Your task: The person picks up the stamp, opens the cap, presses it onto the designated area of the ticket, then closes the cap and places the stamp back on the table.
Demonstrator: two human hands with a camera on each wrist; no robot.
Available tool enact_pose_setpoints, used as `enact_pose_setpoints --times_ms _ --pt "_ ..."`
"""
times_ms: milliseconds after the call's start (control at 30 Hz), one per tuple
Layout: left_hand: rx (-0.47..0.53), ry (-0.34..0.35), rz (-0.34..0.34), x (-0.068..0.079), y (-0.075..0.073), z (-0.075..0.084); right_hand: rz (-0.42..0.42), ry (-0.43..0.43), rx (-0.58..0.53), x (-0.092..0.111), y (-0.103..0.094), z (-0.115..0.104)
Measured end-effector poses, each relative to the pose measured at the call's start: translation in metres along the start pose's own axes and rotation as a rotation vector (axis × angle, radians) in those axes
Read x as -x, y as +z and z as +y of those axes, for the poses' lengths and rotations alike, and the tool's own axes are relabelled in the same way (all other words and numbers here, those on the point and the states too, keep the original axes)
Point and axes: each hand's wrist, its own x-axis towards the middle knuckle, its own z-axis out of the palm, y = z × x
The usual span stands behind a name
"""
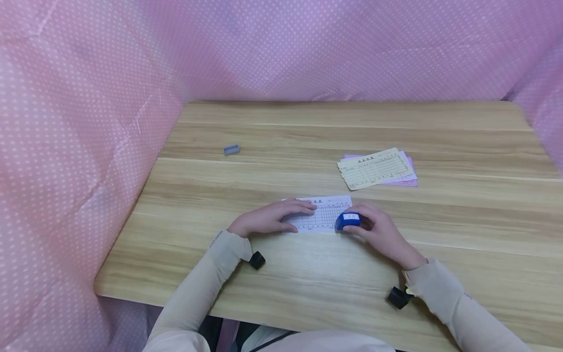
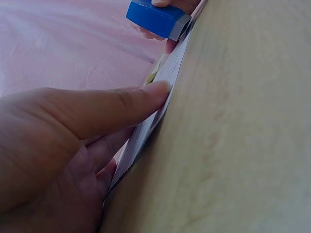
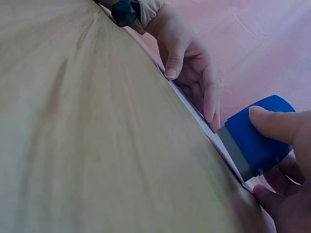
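Note:
A white printed form pad (image 1: 327, 215) with a ruled grid lies near the middle of the table. My left hand (image 1: 281, 215) rests flat on its left part, thumb (image 2: 146, 99) at the near edge and fingers spread over the top. In my right hand (image 1: 380, 232) a blue stamp (image 1: 349, 221) with a white label is pinched between thumb and fingers. It stands at the pad's right end, its grey base (image 3: 235, 153) turned down toward the paper. Whether that base touches the sheet cannot be made out.
Behind the right hand, a yellow form pad (image 1: 376, 168) lies over purple forms (image 1: 411, 182). A small grey-blue cap (image 1: 231, 150) sits at the back left of the wooden table (image 1: 264, 283). Pink dotted cloth (image 1: 308, 49) hangs behind and at both sides.

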Motion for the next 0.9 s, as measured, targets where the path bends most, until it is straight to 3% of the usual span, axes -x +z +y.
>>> enact_pose_setpoints --times_ms 333,900 --pt "-0.010 -0.009 -0.002 -0.0005 0.0002 -0.0002 0.025 -0.044 0.043 0.0000 0.0027 0.0013" --pt "-0.010 -0.023 -0.007 0.0002 -0.0011 0.0028 0.010 -0.017 0.096 0.0003 0.0020 -0.0026"
